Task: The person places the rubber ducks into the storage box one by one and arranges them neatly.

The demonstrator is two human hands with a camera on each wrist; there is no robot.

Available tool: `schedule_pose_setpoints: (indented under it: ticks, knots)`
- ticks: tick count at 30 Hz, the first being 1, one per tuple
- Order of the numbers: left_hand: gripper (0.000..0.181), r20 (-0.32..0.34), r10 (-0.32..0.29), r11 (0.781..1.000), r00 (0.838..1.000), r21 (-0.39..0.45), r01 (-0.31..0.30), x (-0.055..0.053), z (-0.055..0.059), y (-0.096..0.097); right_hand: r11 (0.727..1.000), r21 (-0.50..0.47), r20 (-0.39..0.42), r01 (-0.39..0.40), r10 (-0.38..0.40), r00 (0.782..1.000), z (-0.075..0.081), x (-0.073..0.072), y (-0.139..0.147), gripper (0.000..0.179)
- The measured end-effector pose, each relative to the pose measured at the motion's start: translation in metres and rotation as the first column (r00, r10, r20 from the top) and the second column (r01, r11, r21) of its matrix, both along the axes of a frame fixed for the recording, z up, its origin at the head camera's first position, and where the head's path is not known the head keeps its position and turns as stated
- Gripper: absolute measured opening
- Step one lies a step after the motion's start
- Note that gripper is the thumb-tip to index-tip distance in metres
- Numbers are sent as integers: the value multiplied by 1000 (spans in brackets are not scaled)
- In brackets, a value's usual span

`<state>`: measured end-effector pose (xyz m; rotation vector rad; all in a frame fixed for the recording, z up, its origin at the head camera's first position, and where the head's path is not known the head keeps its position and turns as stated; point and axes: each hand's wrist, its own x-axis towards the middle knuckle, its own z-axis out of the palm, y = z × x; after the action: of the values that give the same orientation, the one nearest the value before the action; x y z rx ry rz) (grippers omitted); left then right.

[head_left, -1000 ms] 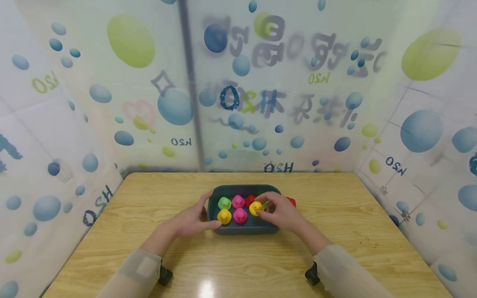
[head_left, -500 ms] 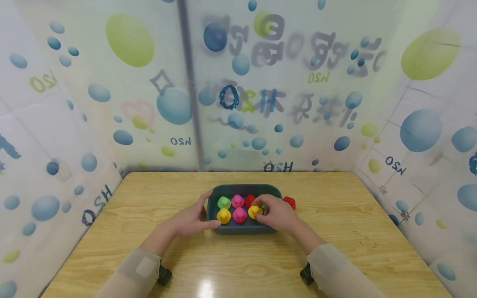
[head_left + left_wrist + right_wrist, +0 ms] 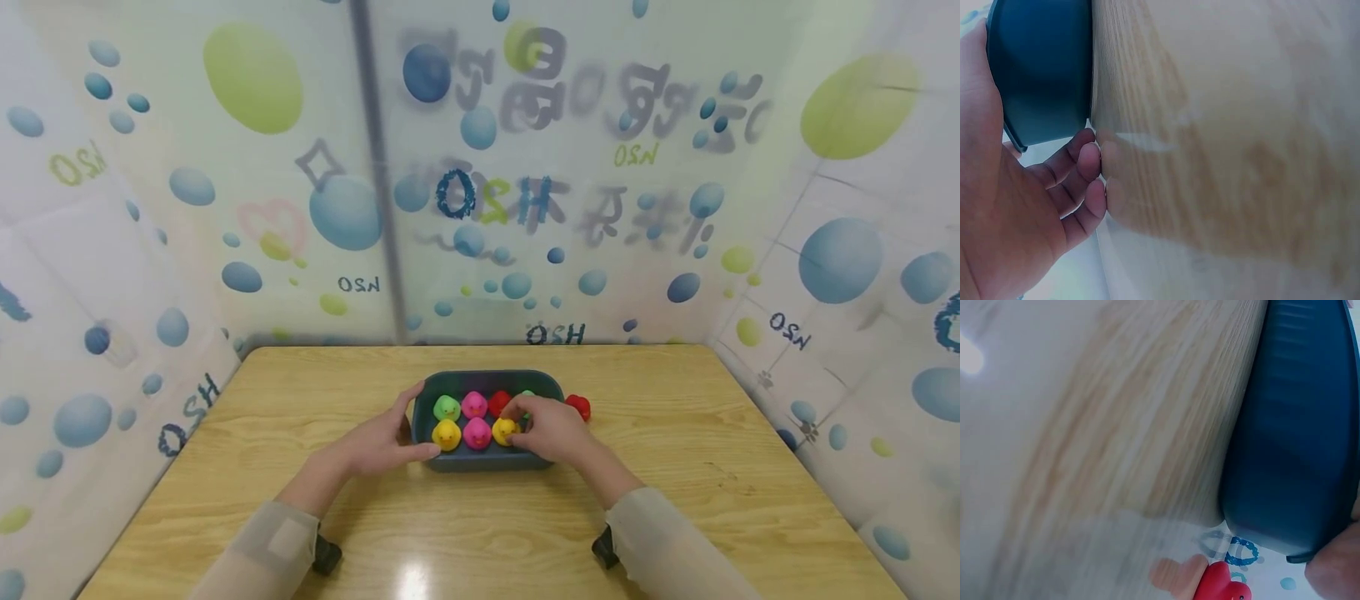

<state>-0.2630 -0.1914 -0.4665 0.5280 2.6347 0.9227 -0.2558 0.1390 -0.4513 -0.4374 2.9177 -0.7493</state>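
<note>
A dark blue-green tray (image 3: 487, 462) stands on the table, with small toy ducks in two rows. My left hand (image 3: 375, 442) holds its left end, thumb on the near rim; in the left wrist view several fingertips (image 3: 1089, 160) touch the table beside the tray wall (image 3: 1044, 69). My right hand (image 3: 555, 429) reaches over the right end and pinches a yellow toy duck (image 3: 502, 432), low in the front row. Left of it sit a pink duck (image 3: 477, 433) and another yellow duck (image 3: 446, 435). Behind are green (image 3: 447, 408), pink (image 3: 474, 405) and red (image 3: 498, 403) ducks, plus a partly hidden green one (image 3: 528, 393).
Outside the tray, a red duck (image 3: 577, 407) sits on the wooden table (image 3: 465, 533) near the right end; part of it shows in the right wrist view. Bubble-patterned curtains (image 3: 480, 275) enclose the table at the back and both sides.
My right hand has moved left and down with the yellow duck, lowering it into line beside the front pink duck. The left hand has kept its hold on the tray.
</note>
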Motion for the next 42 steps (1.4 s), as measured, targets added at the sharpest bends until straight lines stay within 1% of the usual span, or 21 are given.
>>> schedule_pose_setpoints:
  ticks: [5, 23, 30, 37, 42]
  knots:
    - [117, -5, 0, 1000, 1000, -2, 0, 2, 0, 0, 1000, 2, 1, 11, -11, 1000, 0, 0, -1, 26]
    - [116, -3, 5, 1000, 1000, 4, -5, 3, 1, -1, 1000, 11, 2, -7, 7, 1000, -1, -1, -2, 26]
    - [116, -12, 4, 1000, 1000, -6, -4, 3, -1, -1, 1000, 8, -1, -15, 15, 1000, -1, 0, -1, 27]
    - [116, -13, 5, 1000, 1000, 3, -4, 2, -2, 0, 1000, -18, -4, -17, 17, 1000, -1, 1, 0, 27]
    - [116, -18, 3, 1000, 1000, -7, -3, 2, -2, 1, 998, -59, -3, 4, -4, 1000, -2, 2, 3, 29]
